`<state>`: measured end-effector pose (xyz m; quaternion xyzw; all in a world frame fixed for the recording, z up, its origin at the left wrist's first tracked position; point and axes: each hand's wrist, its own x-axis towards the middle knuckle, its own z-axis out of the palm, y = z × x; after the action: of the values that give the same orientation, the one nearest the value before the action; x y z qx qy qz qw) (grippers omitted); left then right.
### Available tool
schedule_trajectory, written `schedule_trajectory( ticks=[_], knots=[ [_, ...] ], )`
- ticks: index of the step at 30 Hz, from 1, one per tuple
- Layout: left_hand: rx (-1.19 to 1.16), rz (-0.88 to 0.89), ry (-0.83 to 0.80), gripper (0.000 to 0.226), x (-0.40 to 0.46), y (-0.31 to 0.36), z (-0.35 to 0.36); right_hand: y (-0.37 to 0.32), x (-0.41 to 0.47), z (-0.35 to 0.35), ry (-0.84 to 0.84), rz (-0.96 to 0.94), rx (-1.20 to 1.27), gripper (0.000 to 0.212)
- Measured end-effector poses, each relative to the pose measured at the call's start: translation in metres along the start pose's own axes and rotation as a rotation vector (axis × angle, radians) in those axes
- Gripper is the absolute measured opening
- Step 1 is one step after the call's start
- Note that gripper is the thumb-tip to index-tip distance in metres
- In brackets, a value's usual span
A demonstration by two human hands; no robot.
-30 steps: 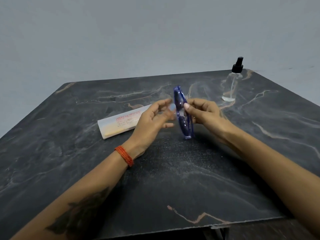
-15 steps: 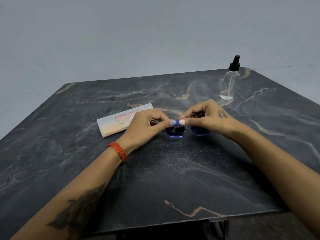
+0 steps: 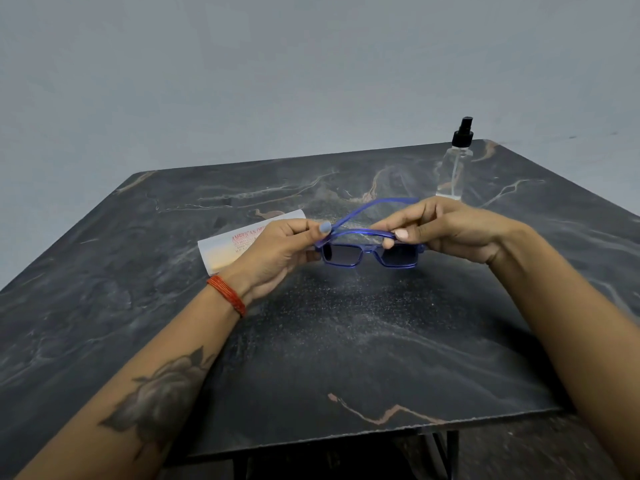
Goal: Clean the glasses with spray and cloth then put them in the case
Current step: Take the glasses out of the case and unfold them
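Blue-framed glasses with dark lenses are held a little above the middle of the dark marble table, lenses facing me. My left hand grips the left end of the frame near its hinge. My right hand pinches the top of the frame and one temple arm, which sticks out toward the far side. A clear spray bottle with a black nozzle stands upright at the far right. A long white case with red lettering lies flat behind my left hand, partly hidden by it. No cloth is visible.
A grey wall rises right behind the table's far edge. The table's near edge runs below my forearms, with dark metal legs under it. An orange thread band circles my left wrist.
The glasses went from standing edge-on between my hands to lying low, then lifted level with lenses toward me. One temple arm has swung outward. The camera moved closer.
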<state>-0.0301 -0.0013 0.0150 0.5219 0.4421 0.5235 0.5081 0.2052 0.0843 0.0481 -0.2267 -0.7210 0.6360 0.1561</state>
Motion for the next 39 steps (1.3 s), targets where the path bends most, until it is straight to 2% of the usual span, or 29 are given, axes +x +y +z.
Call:
schedule_trajectory(
  ticks=[5,8,12,18,22,25,29,39],
  knots=[
    [-0.126,-0.005,-0.032,0.047,0.001,0.001,-0.006,0.001,0.000,-0.001,0.107,-0.100,0.180,0.034],
    [-0.096,0.016,-0.059,0.040,-0.001,0.004,-0.007,0.001,0.000,-0.004,0.133,-0.116,0.223,0.037],
    [0.073,0.028,-0.128,0.032,-0.007,0.010,-0.001,0.003,-0.001,-0.009,0.148,-0.095,0.206,0.033],
    [0.031,0.034,-0.044,0.019,-0.006,0.010,-0.008,0.014,-0.006,-0.023,0.174,-0.084,0.365,0.031],
    [0.068,0.034,-0.066,0.017,-0.004,0.004,-0.005,0.019,-0.019,-0.022,0.298,-0.046,0.282,0.027],
    [0.138,0.036,-0.042,0.023,-0.005,0.000,-0.002,0.021,-0.026,-0.015,0.330,-0.061,0.240,0.027],
    [0.193,0.039,0.007,0.022,-0.006,-0.004,0.004,0.020,-0.027,-0.013,0.395,-0.051,0.149,0.026],
    [0.315,0.060,0.030,0.027,-0.006,-0.007,0.008,0.020,-0.029,-0.012,0.452,0.008,0.029,0.030]
  ],
)
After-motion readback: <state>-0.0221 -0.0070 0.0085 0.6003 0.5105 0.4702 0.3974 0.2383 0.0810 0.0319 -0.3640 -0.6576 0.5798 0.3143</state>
